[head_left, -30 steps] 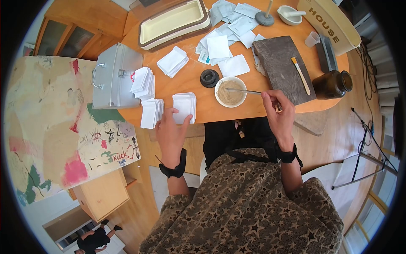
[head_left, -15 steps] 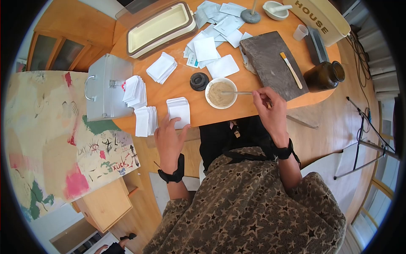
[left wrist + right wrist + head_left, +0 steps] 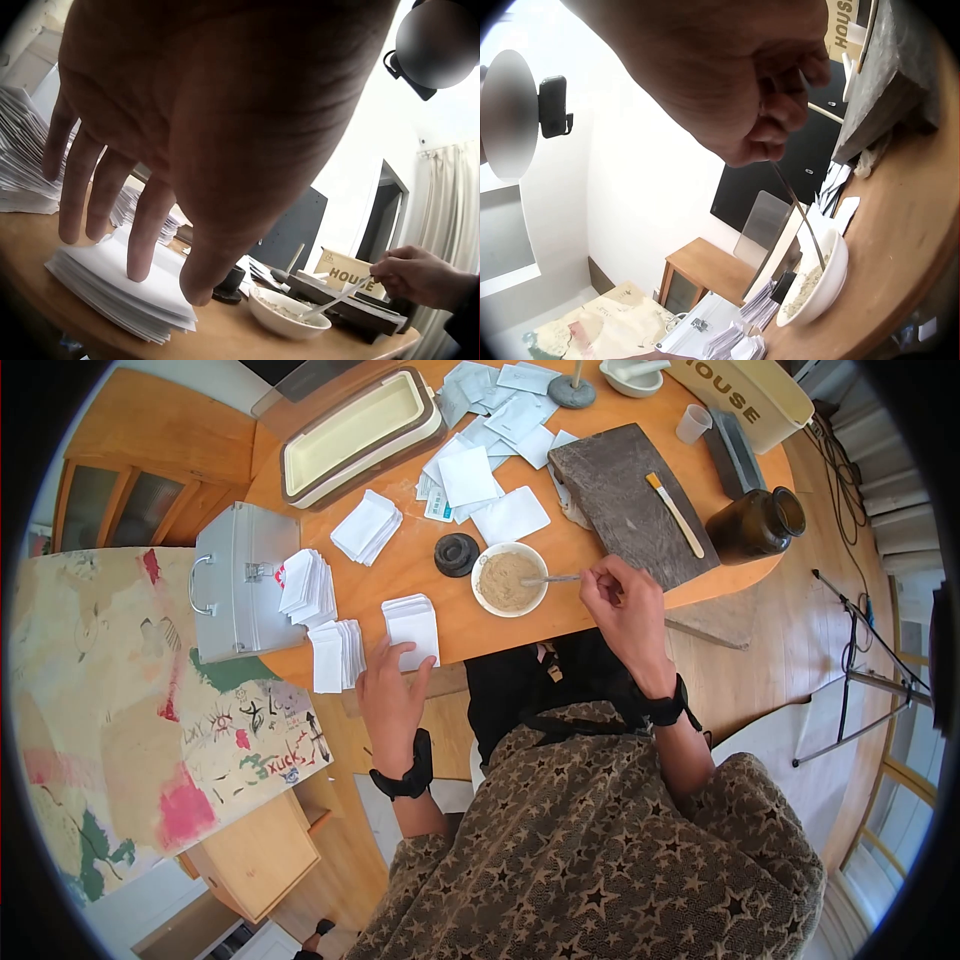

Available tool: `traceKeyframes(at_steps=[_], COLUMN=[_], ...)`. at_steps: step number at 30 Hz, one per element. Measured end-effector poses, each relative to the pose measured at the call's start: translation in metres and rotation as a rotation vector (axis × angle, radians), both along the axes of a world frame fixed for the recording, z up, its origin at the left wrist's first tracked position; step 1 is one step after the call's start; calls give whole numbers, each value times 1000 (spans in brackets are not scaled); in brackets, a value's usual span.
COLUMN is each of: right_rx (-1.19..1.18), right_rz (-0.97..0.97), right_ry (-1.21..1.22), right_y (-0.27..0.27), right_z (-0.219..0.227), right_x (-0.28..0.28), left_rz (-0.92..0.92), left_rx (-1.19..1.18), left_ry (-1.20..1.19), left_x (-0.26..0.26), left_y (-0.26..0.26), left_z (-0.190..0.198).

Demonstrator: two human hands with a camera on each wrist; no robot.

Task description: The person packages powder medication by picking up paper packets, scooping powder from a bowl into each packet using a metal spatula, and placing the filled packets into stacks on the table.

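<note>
A white bowl (image 3: 509, 580) of beige powder stands near the table's front edge. My right hand (image 3: 630, 622) pinches the handle of a thin metal spoon (image 3: 560, 578), whose other end lies in the powder; the right wrist view shows the spoon (image 3: 801, 212) slanting down into the bowl (image 3: 832, 289). My left hand (image 3: 393, 695) has its fingers spread at the near edge of a stack of white paper packets (image 3: 411, 626). In the left wrist view the fingers of the left hand (image 3: 180, 135) reach down over that stack (image 3: 124, 281); whether they press it I cannot tell.
More packet stacks (image 3: 338, 656) lie beside a silver case (image 3: 245, 582) on the left. A black round object (image 3: 457, 554) sits behind the bowl. Rightward are a dark slab (image 3: 635, 500) with a brush (image 3: 675, 515) and a brown jar (image 3: 755, 525). An open cream box (image 3: 365, 438) stands behind.
The head view has shifted, so the table things appear further left. The spoon handle stands at a slightly different angle in the bowl. The left hand's fingers lie nearer the stack's near left edge.
</note>
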State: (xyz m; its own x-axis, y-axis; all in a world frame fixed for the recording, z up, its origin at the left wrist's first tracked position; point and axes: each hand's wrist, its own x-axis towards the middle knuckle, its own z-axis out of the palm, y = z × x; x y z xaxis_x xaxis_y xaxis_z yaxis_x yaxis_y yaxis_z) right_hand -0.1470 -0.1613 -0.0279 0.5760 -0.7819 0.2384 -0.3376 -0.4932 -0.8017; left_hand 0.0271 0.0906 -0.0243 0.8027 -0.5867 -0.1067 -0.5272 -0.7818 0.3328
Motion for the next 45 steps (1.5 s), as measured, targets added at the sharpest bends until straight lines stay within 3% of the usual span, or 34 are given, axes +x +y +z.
traceKeyframes(at_steps=[26, 32, 45], right_rx=[36, 58, 121], right_rz=[-10, -10, -27], right_ry=[-25, -60, -59], right_y=[-1, 1, 0], right_z=[-4, -3, 2], right_x=[1, 1, -9], left_rz=[-137, -142, -217], left_rx=[-163, -105, -29], left_ry=[-216, -257, -195], left_x=[15, 51, 175], left_y=[-13, -33, -84], left_z=[13, 31, 14])
